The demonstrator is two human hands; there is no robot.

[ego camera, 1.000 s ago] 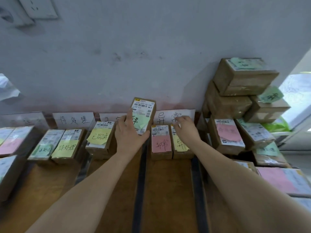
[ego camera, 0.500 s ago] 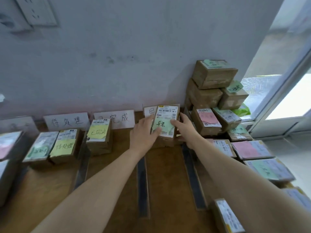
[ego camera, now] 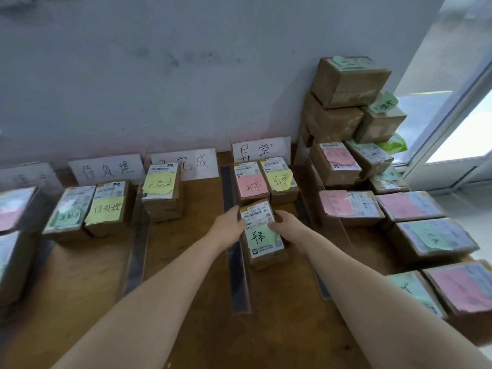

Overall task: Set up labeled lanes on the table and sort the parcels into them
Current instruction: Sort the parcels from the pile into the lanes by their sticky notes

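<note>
the wooden counter [ego camera: 186,288] is split into lanes by dark strips, with a pile of brown parcels [ego camera: 346,83] stacked against the wall at its right end. in the lane under the white sign [ego camera: 261,150], a pink-note parcel [ego camera: 251,185] and a yellow-note parcel [ego camera: 281,179] sit side by side, and the green-note parcel [ego camera: 262,235] lies just in front of them. the left hand [ego camera: 229,227] and right hand [ego camera: 290,225] grasp it, fingers curled on its left and right edges.

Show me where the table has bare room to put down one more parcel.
The table is bare in front of the yellow-note parcel and on the near side of the green-note parcel that the left hand and right hand hold. The right side is crowded with unsorted parcels.
</note>
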